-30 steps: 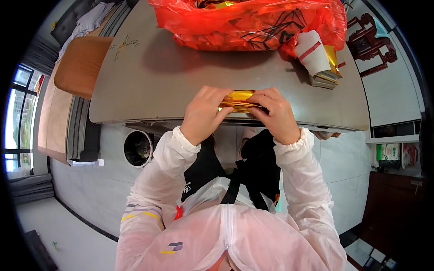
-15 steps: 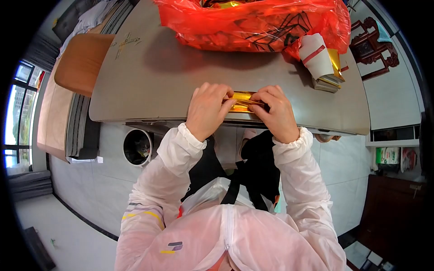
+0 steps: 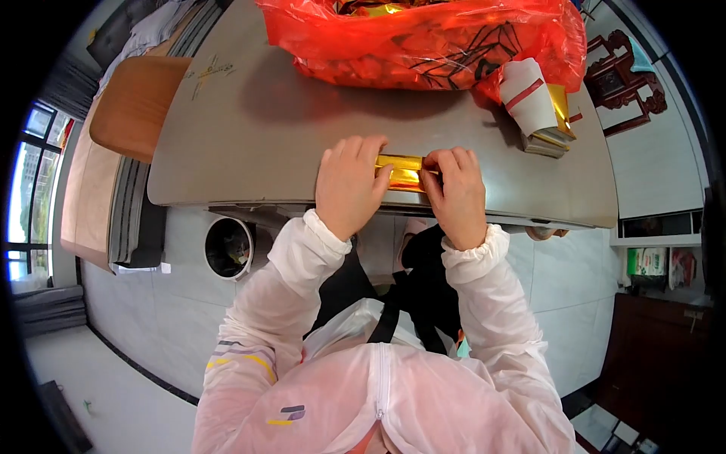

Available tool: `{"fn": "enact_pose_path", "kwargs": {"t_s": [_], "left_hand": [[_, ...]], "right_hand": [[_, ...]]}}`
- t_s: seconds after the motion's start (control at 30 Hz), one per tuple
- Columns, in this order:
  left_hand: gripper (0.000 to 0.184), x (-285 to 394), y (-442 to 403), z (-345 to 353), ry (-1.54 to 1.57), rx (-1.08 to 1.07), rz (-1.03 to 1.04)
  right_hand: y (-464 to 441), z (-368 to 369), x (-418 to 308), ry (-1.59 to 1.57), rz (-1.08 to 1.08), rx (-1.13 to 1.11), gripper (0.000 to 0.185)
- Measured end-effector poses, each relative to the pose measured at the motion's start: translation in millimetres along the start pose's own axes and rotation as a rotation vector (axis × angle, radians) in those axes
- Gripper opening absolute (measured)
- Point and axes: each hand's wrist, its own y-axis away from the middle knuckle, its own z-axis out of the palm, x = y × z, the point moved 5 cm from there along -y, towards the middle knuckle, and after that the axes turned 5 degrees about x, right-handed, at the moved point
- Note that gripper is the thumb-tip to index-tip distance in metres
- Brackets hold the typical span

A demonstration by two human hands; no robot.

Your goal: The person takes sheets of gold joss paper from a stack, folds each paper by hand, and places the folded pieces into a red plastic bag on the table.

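Note:
A strip of shiny gold foil paper (image 3: 402, 178), folded with a crease running along its length, lies at the near edge of the grey table (image 3: 242, 144). On its left end my left hand (image 3: 349, 185) is closed, with the thumb pressing the near side and the fingers behind. My right hand (image 3: 458, 193) pinches the right end between thumb and fingers. Both ends of the paper are partly hidden by the hands.
Across the far side sits a red plastic bag (image 3: 393, 57) with gold foil pieces inside. A white-wrapped stack of gold paper (image 3: 532, 98) stands to its right. On the left are a brown chair (image 3: 136, 106) and a floor bin (image 3: 252, 246).
The raised fold of the gold paper now lies flatter, and more of its surface shows. My right hand has turned slightly and pulled in its fingers at the right end.

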Motion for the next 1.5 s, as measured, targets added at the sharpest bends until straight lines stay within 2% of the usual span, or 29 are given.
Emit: {"fn": "enact_pose_path", "kwargs": {"t_s": [0.07,0.17,0.3,0.43,0.53,0.57,0.7,0.8,1.07,1.23,1.37,1.5], "left_hand": [[0.036,8,10,-2,-0.153,0.078,0.104],[0.050,19,29,9,-0.130,0.018,0.315],[0.071,35,45,14,-0.119,-0.122,0.219],[0.070,37,49,16,-0.204,-0.098,0.206],[0.070,36,51,19,-0.247,-0.078,0.205],[0.070,36,52,21,-0.280,-0.062,0.216],[0.071,36,52,22,-0.285,-0.055,0.220],[0.071,24,52,5,-0.270,-0.091,0.131],[0.071,18,56,5,-0.474,-0.067,0.177],[0.077,20,51,-8,-0.395,-0.091,0.155],[0.084,38,43,7,-0.384,-0.122,0.166],[0.076,48,38,26,-0.492,-0.134,0.275]], "right_hand": [[1,1,0,0.005,-0.006,-0.002,0.016],[1,2,1,0.003,-0.019,0.012,0.016],[2,2,3,-0.045,0.037,0.007,0.020],[12,-7,6,-0.165,0.087,0.080,0.036],[26,-9,-10,0.034,-0.247,0.081,0.048],[34,-6,-17,0.097,-0.300,-0.031,0.056],[42,0,-21,0.175,-0.250,-0.110,0.067],[43,-6,-9,0.220,-0.226,-0.114,0.067],[32,15,-30,0.202,-0.258,-0.161,0.071],[33,-3,-8,0.292,-0.234,-0.202,0.077],[35,-2,-8,0.326,-0.243,-0.214,0.079],[35,-2,-7,0.339,-0.239,-0.203,0.077]]}}
